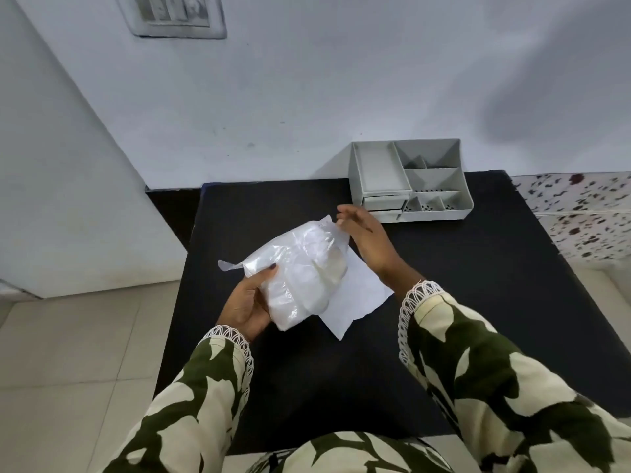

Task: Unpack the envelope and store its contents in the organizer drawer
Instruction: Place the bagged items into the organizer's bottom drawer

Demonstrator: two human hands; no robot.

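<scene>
Here, left hand grips the plastic envelope; right hand pinches its top edge over the black table.

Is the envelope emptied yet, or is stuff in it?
Not emptied. The translucent white plastic envelope bulges with pale contents showing through; the left hand grips it, and the right hand is at its top edge.

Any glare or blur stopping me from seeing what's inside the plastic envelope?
Head view: glare and creases on the translucent plastic envelope hide its contents; the right hand fingertips are slightly motion-blurred; the organizer is clear and evenly lit; a broad soft shadow falls on the wall, upper right.
</scene>
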